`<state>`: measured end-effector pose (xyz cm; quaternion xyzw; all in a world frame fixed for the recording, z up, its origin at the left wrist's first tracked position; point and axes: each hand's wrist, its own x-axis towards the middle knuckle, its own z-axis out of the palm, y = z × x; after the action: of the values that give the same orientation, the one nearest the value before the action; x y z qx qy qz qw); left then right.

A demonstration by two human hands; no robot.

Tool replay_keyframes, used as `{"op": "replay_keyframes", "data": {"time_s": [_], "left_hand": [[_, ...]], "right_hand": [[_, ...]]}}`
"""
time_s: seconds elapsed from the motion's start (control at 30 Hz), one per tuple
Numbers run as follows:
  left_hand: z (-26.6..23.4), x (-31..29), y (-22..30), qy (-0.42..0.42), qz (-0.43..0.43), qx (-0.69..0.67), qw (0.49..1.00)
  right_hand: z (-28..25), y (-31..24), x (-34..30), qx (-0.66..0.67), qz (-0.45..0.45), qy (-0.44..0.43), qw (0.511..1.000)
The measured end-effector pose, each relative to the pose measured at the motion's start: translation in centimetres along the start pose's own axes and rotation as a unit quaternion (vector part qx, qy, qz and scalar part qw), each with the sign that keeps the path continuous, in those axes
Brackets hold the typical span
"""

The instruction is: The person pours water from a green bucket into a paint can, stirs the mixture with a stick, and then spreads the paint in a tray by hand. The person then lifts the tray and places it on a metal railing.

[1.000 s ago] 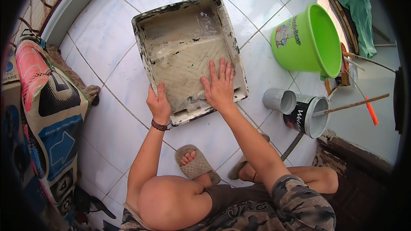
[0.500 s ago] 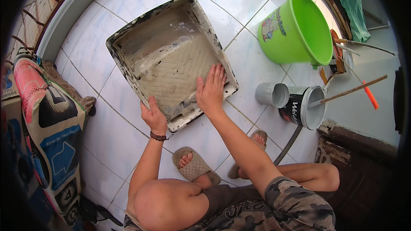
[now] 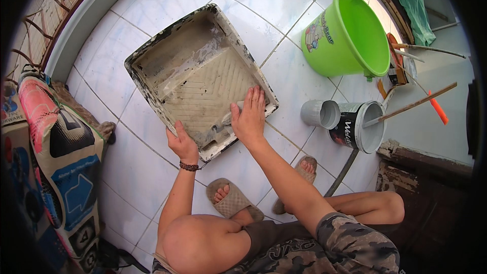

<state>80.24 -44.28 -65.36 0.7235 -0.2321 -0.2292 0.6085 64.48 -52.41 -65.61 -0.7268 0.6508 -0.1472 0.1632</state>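
Observation:
A paint tray, caked with dried grey and beige paint and chipped dark at its rim, is before me over the tiled floor. Its ribbed slope faces up, with the deeper well at the far left. My left hand grips the near left side, thumb over the rim; its other fingers are mostly hidden. On the near right part of the slope, my right hand lies with fingers stretched out. A small pale grey patch shows between its thumb and forefinger; I cannot tell if it is a loose piece.
Right of the tray stand a lime green bucket, a grey cup and a black-labelled paint pail with a stick in it. Printed bags line the left side. My slippered feet are near the tray.
The tray's far edge sits lower in the picture, slightly closer to me. My right hand has slid a little toward me along with it. My left hand keeps its grip.

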Motion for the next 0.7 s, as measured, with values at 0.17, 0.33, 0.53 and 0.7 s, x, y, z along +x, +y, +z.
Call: {"op": "replay_keyframes", "data": {"time_s": [0.17, 0.33, 0.53, 0.7], "left_hand": [[0.6, -0.4, 0.6, -0.005, 0.016, 0.015, 1.000], [0.1, 0.1, -0.7, 0.007, 0.019, 0.002, 1.000], [1.1, -0.4, 0.0, 0.007, -0.002, -0.007, 1.000], [0.4, 0.6, -1.9, 0.024, 0.030, 0.009, 0.999]], "right_hand": [[1.6, -3.1, -1.8, -0.018, -0.078, -0.011, 0.997], [0.0, -1.8, 0.0, -0.052, -0.101, -0.054, 0.992], [-0.4, -0.5, 0.5, -0.032, -0.057, -0.032, 0.997], [-4.4, 0.1, 2.1, -0.065, -0.020, -0.031, 0.997]]}}
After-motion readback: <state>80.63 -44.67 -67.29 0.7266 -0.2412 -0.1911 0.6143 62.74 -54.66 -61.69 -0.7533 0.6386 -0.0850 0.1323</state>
